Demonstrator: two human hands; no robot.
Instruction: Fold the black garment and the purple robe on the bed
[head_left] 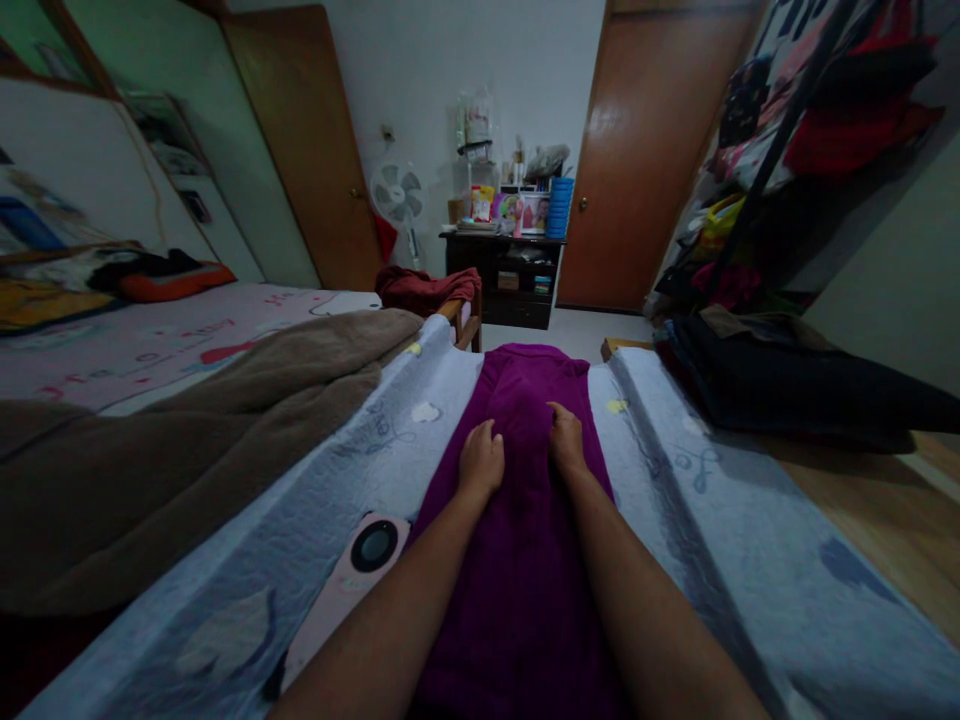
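A purple garment [525,560] lies lengthwise on the pale blue patterned bedding [405,440], its far end near the bed's far edge. My left hand [481,458] rests on its left part, fingers curled and bent together at the cloth. Across from it, my right hand [565,436] is on the right part, thumb and forefinger drawn together at the fabric. Both hands appear to pinch the purple cloth, with a gap of fabric between them. Beside my left forearm lies a pink phone [341,590] with a round dark camera ring.
A brown blanket [225,440] lies to the left, beside a pink printed sheet [172,340]. Dark folded clothes [795,380] are stacked at the right. Beyond the bed stand a fan [397,195] and a dark cabinet [502,255] bearing several items.
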